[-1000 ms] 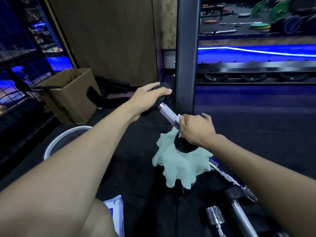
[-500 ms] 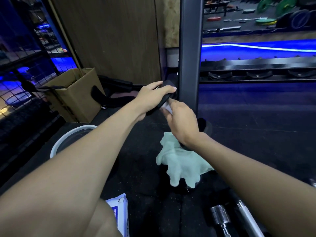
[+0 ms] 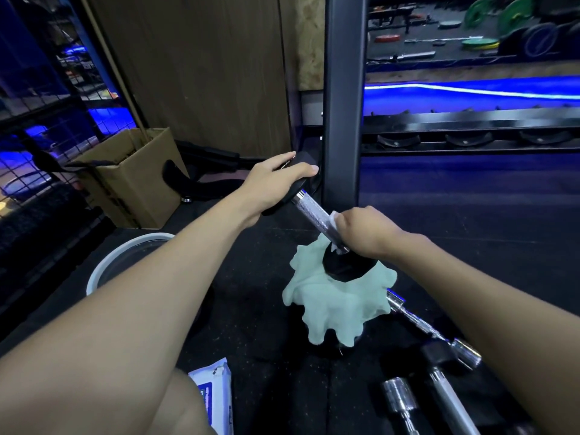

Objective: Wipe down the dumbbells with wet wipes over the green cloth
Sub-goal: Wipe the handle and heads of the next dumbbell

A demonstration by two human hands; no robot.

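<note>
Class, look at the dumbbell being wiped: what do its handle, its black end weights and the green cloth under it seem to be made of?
Dumbbell handle: bright metal, probably chromed steel; it gleams and shows fine cross-hatched knurling.
Black end weights: matt, dull black, likely rubber-coated; the core is hidden.
Green cloth: soft pale-green fabric, perhaps microfibre; it lies in limp, rumpled folds.

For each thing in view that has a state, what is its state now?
dumbbell: tilted, lower head on the cloth
green cloth: crumpled under the dumbbell
wet wipe: wrapped round the handle
left hand: holds the upper head
right hand: grips wipe and handle
cardboard box: open
</note>
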